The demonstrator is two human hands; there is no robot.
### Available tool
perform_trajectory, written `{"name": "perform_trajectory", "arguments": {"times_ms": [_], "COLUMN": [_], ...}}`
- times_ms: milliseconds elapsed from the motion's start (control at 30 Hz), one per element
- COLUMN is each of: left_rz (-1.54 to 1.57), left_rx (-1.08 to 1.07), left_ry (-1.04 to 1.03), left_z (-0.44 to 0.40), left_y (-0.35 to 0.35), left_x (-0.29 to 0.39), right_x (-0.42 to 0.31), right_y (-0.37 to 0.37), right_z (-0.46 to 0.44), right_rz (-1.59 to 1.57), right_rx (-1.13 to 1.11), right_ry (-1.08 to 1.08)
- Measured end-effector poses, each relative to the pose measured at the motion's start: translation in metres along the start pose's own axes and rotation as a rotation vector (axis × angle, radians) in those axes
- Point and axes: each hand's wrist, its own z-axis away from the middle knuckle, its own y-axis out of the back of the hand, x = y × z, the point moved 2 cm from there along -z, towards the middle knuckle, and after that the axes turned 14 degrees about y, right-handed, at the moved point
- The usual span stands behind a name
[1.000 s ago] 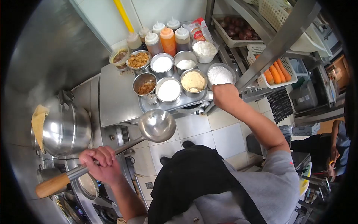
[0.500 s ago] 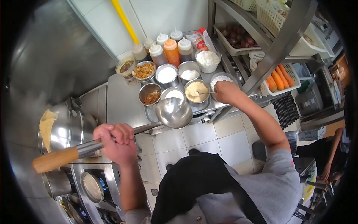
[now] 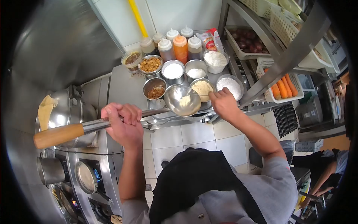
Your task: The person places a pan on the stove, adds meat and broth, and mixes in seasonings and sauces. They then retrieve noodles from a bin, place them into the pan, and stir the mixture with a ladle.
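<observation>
Left hand [image 3: 125,121] clenched round wood-gripped steel ladle [image 3: 175,99]; right hand [image 3: 223,102] pinches thin metal spoon [image 3: 197,95]; pale-yellow powder [image 3: 185,100] in ladle.

Both arms are extended forward, bare from about the elbow down. Left side: the left forearm [image 3: 132,173] is directed almost straight up the view, and the left wrist [image 3: 133,147] is held nearly in line with it. The left hand [image 3: 125,123] is curled into a firm fist-like grip, with the fingers folded over. Right side: the right elbow [image 3: 276,151] is bent; the right forearm [image 3: 251,128] is angled inward, toward upper left. The right hand [image 3: 223,103] is turned back upward, its fingers drawn together, fingertip contact partly hidden. The hands are set well apart.
</observation>
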Motion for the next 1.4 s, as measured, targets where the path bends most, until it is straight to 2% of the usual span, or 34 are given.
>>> {"name": "perform_trajectory", "arguments": {"times_ms": [67, 133, 200, 300, 400, 533, 767, 867, 1033, 1167, 1233, 1400], "left_rz": [-0.002, -0.001, -0.023, -0.098, -0.176, -0.200, -0.201, -0.199, -0.177, -0.143, -0.142, -0.141], "left_rx": [0.011, 0.077, 0.084, 0.071, 0.085, 0.096, 0.075, 0.072, 0.087, 0.079, 0.082, 0.104], "left_ry": [-0.017, -0.022, -0.035, -0.089, -0.160, -0.198, -0.196, -0.191, -0.185, -0.163, -0.165, -0.156], "left_z": [0.000, 0.009, 0.017, 0.031, 0.045, 0.056, 0.063, 0.064, 0.064, 0.064, 0.063, 0.057], "left_y": [0.007, 0.018, 0.033, 0.049, 0.062, 0.072, 0.076, 0.076, 0.078, 0.079, 0.078, 0.075], "left_x": [0.006, 0.014, 0.026, 0.048, 0.061, 0.070, 0.074, 0.074, 0.072, 0.071, 0.070, 0.064], "right_x": [0.002, 0.000, 0.006, 0.010, 0.003, -0.001, 0.002, 0.005, -0.001, -0.001, 0.004, 0.009], "right_y": [0.004, 0.019, 0.017, -0.004, -0.027, -0.050, -0.022, -0.019, -0.019, -0.029, -0.032, -0.028], "right_z": [-0.008, -0.024, -0.036, -0.046, -0.055, -0.066, -0.079, -0.072, -0.063, -0.061, -0.061, -0.063], "right_rz": [0.003, 0.032, 0.012, 0.013, 0.024, 0.141, 0.205, 0.234, 0.012, -0.055, -0.113, -0.146], "right_rx": [-0.026, 0.142, 0.150, -0.017, -0.085, -0.072, -0.124, -0.232, -0.403, -0.418, -0.422, -0.339], "right_ry": [0.012, -0.005, -0.018, -0.011, 0.039, 0.119, 0.153, 0.189, 0.021, -0.048, -0.171, -0.201]}}
